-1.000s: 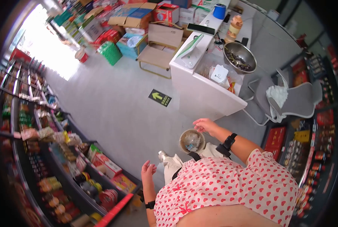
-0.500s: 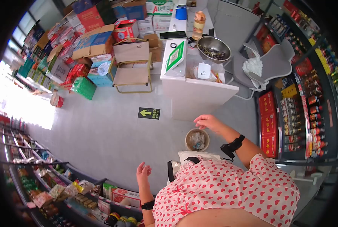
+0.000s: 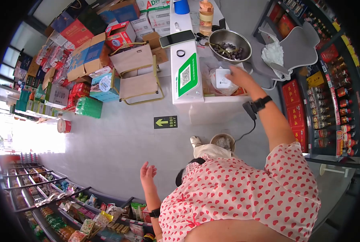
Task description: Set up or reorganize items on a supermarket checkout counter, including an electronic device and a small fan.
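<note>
My right hand [image 3: 239, 78] is over the counter, its fingers stretched to the right edge of a small white square device [image 3: 223, 78]. Whether the fingertips touch it I cannot tell. The device lies on clear plastic bags [image 3: 208, 69] in an open-topped recess at the counter's near side. Beside it stands a white and green QR code stand [image 3: 186, 78]. Behind them a steel bowl [image 3: 244, 40] contains dark grapes [image 3: 232, 51]. My left hand [image 3: 148, 172] hangs open over the floor at my left, fingers loosely apart, with nothing in it.
A phone [image 3: 177, 38], a black ring-shaped item [image 3: 180, 53] and a bottle [image 3: 206, 18] are on the counter. A waste bin [image 3: 223, 140] stands by my feet. There is a folding chair [image 3: 137, 82] to the left, a grey chair [image 3: 294, 44] to the right, and stocked shelves [image 3: 329, 109] beyond.
My right hand has moved from above the waste bin up and forward to the white device on the counter. The view has come closer to the counter. My left hand stays low and open.
</note>
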`<state>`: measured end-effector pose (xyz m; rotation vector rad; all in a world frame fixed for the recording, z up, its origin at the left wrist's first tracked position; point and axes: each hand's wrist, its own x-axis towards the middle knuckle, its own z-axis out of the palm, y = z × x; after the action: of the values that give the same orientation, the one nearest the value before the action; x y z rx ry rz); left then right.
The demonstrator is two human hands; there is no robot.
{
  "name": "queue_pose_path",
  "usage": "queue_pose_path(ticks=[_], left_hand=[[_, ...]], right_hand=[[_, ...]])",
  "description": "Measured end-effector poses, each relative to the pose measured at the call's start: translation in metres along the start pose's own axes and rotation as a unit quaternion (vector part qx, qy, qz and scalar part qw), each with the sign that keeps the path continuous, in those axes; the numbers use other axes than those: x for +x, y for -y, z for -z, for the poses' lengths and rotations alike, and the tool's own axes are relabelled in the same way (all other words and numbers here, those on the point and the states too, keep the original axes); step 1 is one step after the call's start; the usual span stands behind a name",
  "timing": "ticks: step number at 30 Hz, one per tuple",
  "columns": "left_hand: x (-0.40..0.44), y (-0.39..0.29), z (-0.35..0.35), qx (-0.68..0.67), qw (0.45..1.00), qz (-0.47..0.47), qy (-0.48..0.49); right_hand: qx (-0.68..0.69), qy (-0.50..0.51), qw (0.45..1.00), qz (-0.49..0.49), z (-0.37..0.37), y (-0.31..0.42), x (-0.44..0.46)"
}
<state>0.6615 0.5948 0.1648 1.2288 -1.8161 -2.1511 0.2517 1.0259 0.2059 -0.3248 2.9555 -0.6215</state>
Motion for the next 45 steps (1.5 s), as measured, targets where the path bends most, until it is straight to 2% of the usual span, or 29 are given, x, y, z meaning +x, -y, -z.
queue_pose_path(ticks=[4, 8, 14, 17, 20, 23, 26, 32, 38, 41, 45], left_hand=[[0.037, -0.032, -0.026, 0.011, 0.999, -0.011, 0.033], [0.070, -0.048, -0.050, 0.052, 0.995, 0.017, 0.080], [0.126, -0.066, -0.064, 0.107, 0.984, 0.023, 0.141], [0.145, -0.091, -0.073, 0.124, 0.978, 0.014, 0.167], [0.163, -0.107, -0.081, 0.148, 0.971, 0.013, 0.190], [0.176, -0.115, -0.088, 0.152, 0.965, 0.009, 0.212], [0.181, -0.122, -0.097, 0.164, 0.959, 0.015, 0.230], [0.186, -0.129, -0.115, 0.187, 0.946, 0.011, 0.266], [0.175, -0.135, -0.118, 0.195, 0.938, 0.010, 0.287], [0.170, -0.138, -0.125, 0.204, 0.931, 0.011, 0.304], [0.150, -0.163, -0.140, 0.162, 0.899, 0.001, 0.407]], right_hand=[[-0.157, 0.111, 0.977, -0.098, 0.004, 0.047, 0.023], [-0.192, 0.156, 0.959, -0.135, -0.020, 0.046, 0.046], [-0.153, 0.149, 0.965, -0.154, -0.010, 0.054, 0.044], [-0.071, 0.102, 0.980, -0.154, 0.000, 0.046, 0.034], [0.063, -0.004, 0.993, -0.100, -0.008, 0.005, 0.028], [0.358, -0.010, 0.926, -0.118, 0.013, 0.010, 0.008], [0.439, -0.041, 0.888, -0.130, 0.044, 0.035, -0.016], [0.703, -0.045, 0.706, -0.076, 0.052, 0.023, -0.049], [0.807, -0.019, 0.590, -0.010, 0.068, 0.046, -0.084], [0.797, -0.010, 0.604, -0.008, 0.072, 0.058, -0.092], [0.809, -0.013, 0.587, 0.030, 0.065, 0.079, -0.102]])
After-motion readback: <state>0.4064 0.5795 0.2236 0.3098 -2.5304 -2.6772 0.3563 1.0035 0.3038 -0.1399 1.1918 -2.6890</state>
